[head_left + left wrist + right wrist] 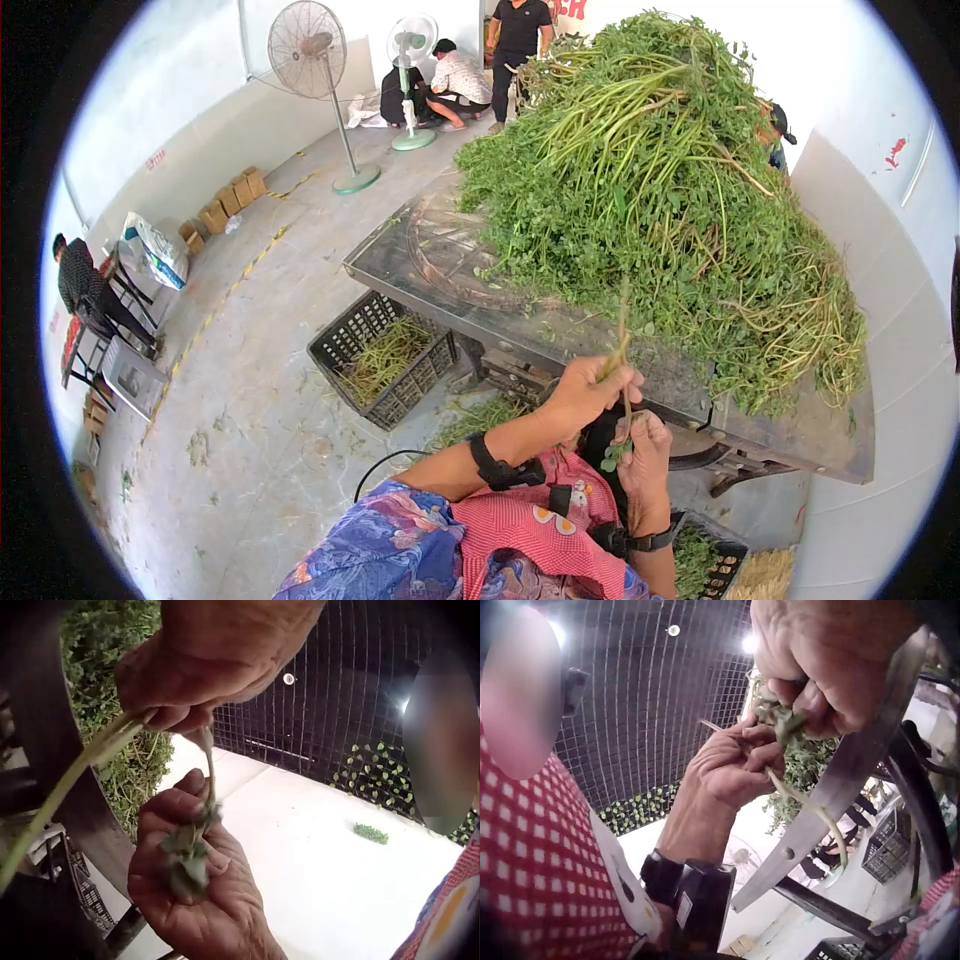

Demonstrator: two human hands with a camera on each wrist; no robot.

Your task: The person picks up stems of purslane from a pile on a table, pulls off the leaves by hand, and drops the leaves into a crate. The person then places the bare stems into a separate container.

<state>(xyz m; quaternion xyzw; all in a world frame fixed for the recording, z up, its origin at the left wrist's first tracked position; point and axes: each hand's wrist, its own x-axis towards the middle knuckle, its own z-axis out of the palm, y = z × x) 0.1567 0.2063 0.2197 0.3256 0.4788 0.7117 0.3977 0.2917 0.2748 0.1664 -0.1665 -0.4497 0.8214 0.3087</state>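
My left hand (592,388) pinches long pale green stems (60,787) between thumb and fingers in front of the table. Just to its right and nearer my body, my right hand (648,452) holds a small leafy sprig (187,862), its leaves lying against the fingers and palm. Between the two hands runs a thin stem, seen clearly in the left wrist view. Beyond them, a tall heap of leafy green stems (640,190) covers much of the dark table (425,260); its near slope lies close to my hands.
Below the table's left side stands a black crate (400,395) with cut stems. Another black crate (735,560) holding greens is at my lower right. Loose greens (480,420) lie on the floor. Farther off are two standing fans (315,45), cardboard boxes (213,215) and several people.
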